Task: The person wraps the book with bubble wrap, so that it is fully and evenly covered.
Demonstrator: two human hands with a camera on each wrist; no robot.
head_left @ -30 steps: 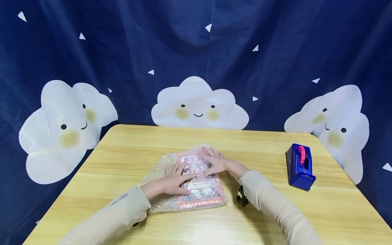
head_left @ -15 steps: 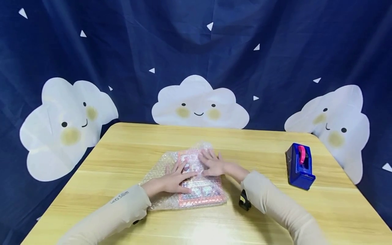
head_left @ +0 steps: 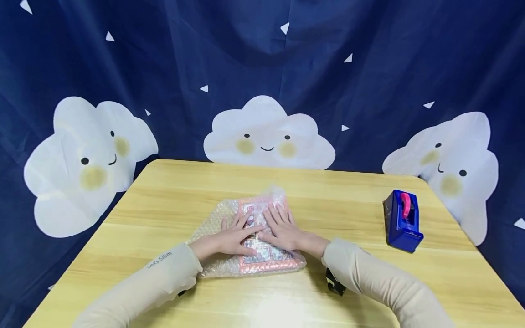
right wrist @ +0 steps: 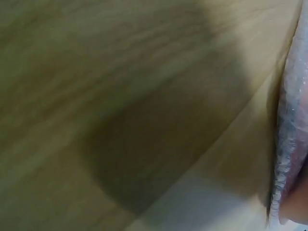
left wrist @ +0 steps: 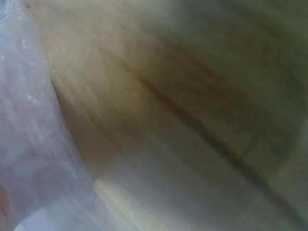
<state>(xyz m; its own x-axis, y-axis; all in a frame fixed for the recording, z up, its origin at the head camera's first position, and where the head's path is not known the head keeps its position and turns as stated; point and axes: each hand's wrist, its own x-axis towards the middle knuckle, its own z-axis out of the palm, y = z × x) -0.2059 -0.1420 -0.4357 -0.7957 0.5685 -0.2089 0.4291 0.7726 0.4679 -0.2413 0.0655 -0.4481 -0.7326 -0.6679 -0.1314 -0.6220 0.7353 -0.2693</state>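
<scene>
A flat pink-bordered item with printed panels lies inside bubble wrap at the middle of the table. Its exact kind is hard to make out through the wrap. My left hand rests on its left part, fingers spread. On its right part lies my right hand, palm down with straight fingers, close to the left fingertips. In the left wrist view the wrap's edge shows at the left. The right wrist view has the bubble wrap along its right side, with a bit of hand below.
To the right on the wooden table stands a blue tape dispenser with a pink hub. A navy curtain with smiling clouds hangs behind the table's far edge.
My right hand has slid from the wrap's upper right corner down toward me, its fingers now flat. The left hand stays on the wrap. The head view has tilted slightly.
</scene>
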